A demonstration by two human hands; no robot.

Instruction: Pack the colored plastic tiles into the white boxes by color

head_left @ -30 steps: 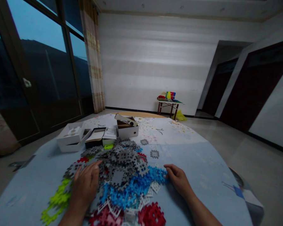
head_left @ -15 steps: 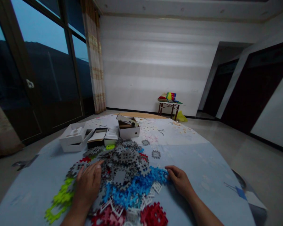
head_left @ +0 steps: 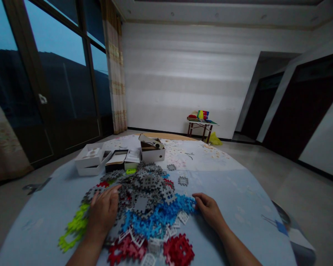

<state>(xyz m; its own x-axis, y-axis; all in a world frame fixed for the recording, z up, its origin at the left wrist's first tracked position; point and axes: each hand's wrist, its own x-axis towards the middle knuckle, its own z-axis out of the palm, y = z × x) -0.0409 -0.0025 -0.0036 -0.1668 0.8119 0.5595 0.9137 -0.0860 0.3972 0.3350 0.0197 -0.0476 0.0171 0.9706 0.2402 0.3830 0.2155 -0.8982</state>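
Note:
A heap of notched plastic building pieces lies in front of me: grey pieces [head_left: 148,181] on top, blue pieces [head_left: 158,218] nearer me, then red pieces [head_left: 179,250] and white lattice pieces [head_left: 149,259]. My left hand [head_left: 104,208] rests against the heap's left side, fingers stretched forward beside the grey pieces. Lime-green pieces [head_left: 74,227] lie left of that wrist. At the right end of the blue pieces, my right hand [head_left: 209,210] rests with fingers loosely bent, thumb and index finger apart. I see nothing held in either hand.
Behind the heap stand a white box [head_left: 90,162], a black-edged tray [head_left: 116,162] and an open carton [head_left: 153,153]. Two loose grey pieces, one being a square piece [head_left: 183,181], lie on the cloth-covered round table [head_left: 233,195]. A small side table [head_left: 202,122] stands by the wall.
The view has tilted and shifted slightly. My right hand sits a little further left against the blue pieces. The left hand keeps nearly the same place beside the heap.

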